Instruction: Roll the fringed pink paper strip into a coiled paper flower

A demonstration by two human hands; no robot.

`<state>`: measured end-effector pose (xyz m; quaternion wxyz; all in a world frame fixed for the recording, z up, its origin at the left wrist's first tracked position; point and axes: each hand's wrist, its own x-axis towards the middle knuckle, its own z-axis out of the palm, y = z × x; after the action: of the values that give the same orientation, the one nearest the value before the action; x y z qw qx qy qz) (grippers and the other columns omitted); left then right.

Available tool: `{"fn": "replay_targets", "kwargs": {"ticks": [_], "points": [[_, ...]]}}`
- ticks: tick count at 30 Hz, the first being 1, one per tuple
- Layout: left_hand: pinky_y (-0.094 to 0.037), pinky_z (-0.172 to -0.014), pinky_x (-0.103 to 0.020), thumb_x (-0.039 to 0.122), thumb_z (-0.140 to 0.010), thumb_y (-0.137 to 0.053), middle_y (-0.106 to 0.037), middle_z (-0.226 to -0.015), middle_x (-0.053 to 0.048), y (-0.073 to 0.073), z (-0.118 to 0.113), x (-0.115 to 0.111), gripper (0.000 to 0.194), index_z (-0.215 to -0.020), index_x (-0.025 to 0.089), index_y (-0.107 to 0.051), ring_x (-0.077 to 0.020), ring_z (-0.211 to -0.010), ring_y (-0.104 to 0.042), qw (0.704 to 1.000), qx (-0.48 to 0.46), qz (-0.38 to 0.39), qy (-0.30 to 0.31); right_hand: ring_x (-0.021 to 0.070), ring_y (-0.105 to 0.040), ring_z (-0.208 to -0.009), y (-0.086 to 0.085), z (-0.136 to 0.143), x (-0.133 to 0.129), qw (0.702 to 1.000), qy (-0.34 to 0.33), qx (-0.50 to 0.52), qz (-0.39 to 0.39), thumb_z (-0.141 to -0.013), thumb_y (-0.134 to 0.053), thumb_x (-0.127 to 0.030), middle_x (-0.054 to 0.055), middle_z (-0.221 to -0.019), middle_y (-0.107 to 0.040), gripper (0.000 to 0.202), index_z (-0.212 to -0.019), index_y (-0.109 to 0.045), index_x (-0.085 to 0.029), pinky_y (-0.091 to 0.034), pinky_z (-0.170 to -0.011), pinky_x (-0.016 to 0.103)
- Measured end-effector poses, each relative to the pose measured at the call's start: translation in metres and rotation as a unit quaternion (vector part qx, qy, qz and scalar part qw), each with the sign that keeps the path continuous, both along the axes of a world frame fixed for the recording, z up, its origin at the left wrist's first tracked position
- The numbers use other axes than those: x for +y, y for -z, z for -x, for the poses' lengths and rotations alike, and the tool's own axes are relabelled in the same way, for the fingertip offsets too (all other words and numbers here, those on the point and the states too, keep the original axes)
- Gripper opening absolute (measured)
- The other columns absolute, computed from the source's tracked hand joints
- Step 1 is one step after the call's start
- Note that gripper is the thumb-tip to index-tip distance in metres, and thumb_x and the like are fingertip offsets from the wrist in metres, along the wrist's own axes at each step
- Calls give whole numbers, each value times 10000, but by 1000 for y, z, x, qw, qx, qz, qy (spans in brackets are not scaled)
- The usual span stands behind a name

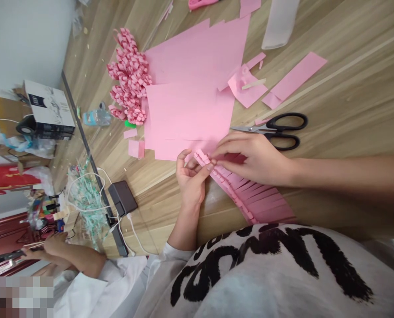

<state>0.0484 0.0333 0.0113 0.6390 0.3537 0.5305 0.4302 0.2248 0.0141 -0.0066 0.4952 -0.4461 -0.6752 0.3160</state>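
Between my hands is a pink fringed paper strip point(231, 187), cut into many narrow tabs, with a row of small folded loops along one edge. My left hand point(192, 181) pinches its upper end between thumb and fingers. Close beside it, my right hand point(253, 157) has thumb and fingertips closed on the tabs near that end. The strip's other end reaches down toward my shirt. Black-handled scissors point(284, 130) lie just beyond my right hand, blades pointing left. Pink paper sheets point(190, 115) lie flat beyond my hands.
Curled pink paper flowers point(130, 79) are heaped left of the sheets. Paper scraps point(248, 86) lie toward the right. A dark power bank point(123, 198) with white cables, a plastic bottle point(97, 117) and a white box point(49, 108) stand leftward. Another person's arms point(71, 254) are at lower left.
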Motion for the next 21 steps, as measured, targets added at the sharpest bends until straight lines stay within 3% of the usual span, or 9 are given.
{"fn": "replay_targets", "kwargs": {"ticks": [4,11,15,21], "points": [[-591,-761,-225,163,-466,-973,-756,-769,71,0,-2,-1,758,-1050,262,-501,-116,-697,-750,1000,5,-9,-15,189,-688,-817,-2,0,0,999,-5,-2,36,-867,-582,-143,86,-905,-764,187,-925,-759,-132,-540,-757,305],[-587,-783,-239,196,-437,-981,-767,-784,50,0,-2,0,785,-1050,263,-497,-124,-744,-751,999,4,-21,-41,191,-691,-848,-3,0,0,999,-2,-17,32,-859,-581,-152,82,-944,-772,186,-926,-754,-141,-525,-789,306],[-584,-808,-280,225,-452,-976,-759,-795,51,4,0,0,764,-1053,275,-508,-136,-752,-744,998,12,-39,-43,178,-671,-761,-2,0,1,998,-10,-43,36,-829,-584,-128,62,-888,-773,194,-919,-754,-159,-507,-778,319],[-573,-852,-322,248,-481,-956,-749,-813,45,3,0,0,727,-1050,275,-503,-153,-791,-738,998,31,-46,-40,152,-657,-761,-3,0,1,998,10,29,50,-796,-581,-62,42,-871,-766,212,-871,-749,-169,-490,-680,260]]}}
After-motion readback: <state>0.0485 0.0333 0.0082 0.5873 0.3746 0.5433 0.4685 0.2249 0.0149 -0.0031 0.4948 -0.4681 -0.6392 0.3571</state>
